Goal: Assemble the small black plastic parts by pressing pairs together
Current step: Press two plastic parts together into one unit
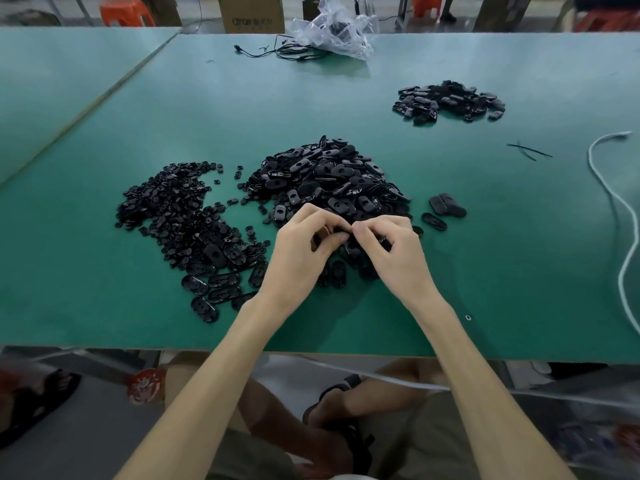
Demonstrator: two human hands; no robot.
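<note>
Forearms: two, bare, reaching from the near edge of the green counter (519, 258) to the near rim of the main heap (329, 178).

Left hand (301, 254): fingers (311, 216) curled tight, tips meeting the right hand's; pinches the held part (341, 232).

Right hand (398, 254): fingers (381, 223) curled tight, thumb and forefinger pressed on the same held part.

Held part: small, black, plastic, mostly hidden by fingertips; shape cannot be told. It sits just above the near rim of the main heap.

Main heap: glossy black oval shells, each with a hole or recess in its face, piled loosely.

Small-piece heap (173, 209): left of the main heap, nearly touching it; tiny black pieces spread flat.

Oval shells (214, 285): several, lying open side up, left of and nearer than the main heap.

Loose parts (446, 204): a few black pieces just right of the main heap.

Far heap (450, 100): black ovals, beyond and right of the main heap, well apart.

Black ties (528, 150): right of the main heap.

White cord (620, 209): far right of the main heap.

Clear plastic bag (339, 29) and black cable (277, 51): beyond the main heap, at the counter's far edge.
</note>
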